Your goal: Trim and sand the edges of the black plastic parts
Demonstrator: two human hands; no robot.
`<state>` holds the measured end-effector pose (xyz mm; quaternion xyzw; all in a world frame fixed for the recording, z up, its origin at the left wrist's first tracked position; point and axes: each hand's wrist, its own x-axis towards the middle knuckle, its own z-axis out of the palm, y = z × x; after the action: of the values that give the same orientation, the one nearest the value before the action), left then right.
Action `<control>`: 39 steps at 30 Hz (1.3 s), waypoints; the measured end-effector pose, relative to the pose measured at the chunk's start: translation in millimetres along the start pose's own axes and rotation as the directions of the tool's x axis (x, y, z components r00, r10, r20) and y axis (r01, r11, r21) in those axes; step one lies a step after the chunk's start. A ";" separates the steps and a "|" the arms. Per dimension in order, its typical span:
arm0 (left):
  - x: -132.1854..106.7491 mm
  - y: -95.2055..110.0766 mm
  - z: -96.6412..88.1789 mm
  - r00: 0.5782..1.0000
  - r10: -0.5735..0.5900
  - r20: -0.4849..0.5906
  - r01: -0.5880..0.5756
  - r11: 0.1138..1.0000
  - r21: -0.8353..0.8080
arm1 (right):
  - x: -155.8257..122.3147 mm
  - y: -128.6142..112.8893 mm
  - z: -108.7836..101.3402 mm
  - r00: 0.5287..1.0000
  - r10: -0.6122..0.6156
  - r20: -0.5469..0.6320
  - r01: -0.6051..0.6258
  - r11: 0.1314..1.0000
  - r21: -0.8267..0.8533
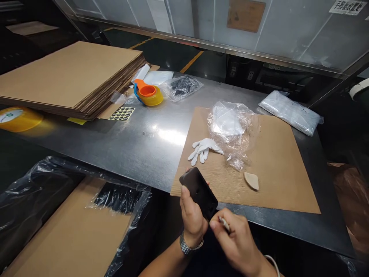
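My left hand (pixel 192 217) is closed around a dark, flat rectangular device (pixel 198 192) that looks like a phone, tilted over the table's front edge. At its lower end is my right hand (pixel 238 240), with fingers pinched together. A slim whitish piece (pixel 224 223) sticks out between those fingers; its kind is unclear. Beyond the device lies a white glove (pixel 203 149) on a flat cardboard sheet (pixel 276 154). Also on that sheet are a small beige wedge-shaped pad (pixel 251 181) and a crumpled clear plastic bag (pixel 230 123) with white contents.
On the metal table (pixel 138 150), a cardboard stack (pixel 75 77) fills the left. Near it are a tape dispenser (pixel 148 94), a sticker sheet (pixel 122 114) and a yellow tape roll (pixel 20 118). At right lies a wrapped white pack (pixel 291 111). A plastic-lined box (pixel 72 231) stands front left.
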<state>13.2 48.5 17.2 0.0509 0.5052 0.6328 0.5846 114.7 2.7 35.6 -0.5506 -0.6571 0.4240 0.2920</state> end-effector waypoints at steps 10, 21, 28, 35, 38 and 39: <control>1.7 23.4 9.8 0.919 -0.368 0.141 0.386 0.914 -0.129 | -19.6 8.3 -34.0 0.998 -0.017 -0.063 -0.010 0.915 -0.403; -8.4 24.6 11.7 0.966 -0.200 0.166 0.213 0.974 -0.069 | -27.3 3.0 -27.0 0.941 -0.333 -0.060 0.171 0.620 -0.765; -10.1 22.3 9.9 0.966 -0.188 0.175 0.201 0.978 -0.059 | -26.2 -0.7 -27.6 0.941 -0.335 -0.042 0.181 0.606 -0.774; -9.7 19.9 8.4 0.973 -0.148 0.177 0.160 0.986 -0.054 | -25.3 -1.7 -28.4 0.949 -0.313 -0.038 0.165 0.595 -0.787; -10.3 18.7 7.9 0.975 -0.131 0.180 0.144 0.988 -0.062 | -25.3 -1.6 -28.3 0.951 -0.306 -0.039 0.154 0.582 -0.798; -10.6 18.4 7.6 0.975 -0.123 0.184 0.137 0.989 -0.062 | -25.4 -1.5 -28.4 0.954 -0.299 -0.038 0.151 0.583 -0.798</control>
<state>8.9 48.0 39.3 0.0527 0.4289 0.6045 0.6693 143.8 -15.3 52.4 -0.5680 -0.8133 0.0039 0.1263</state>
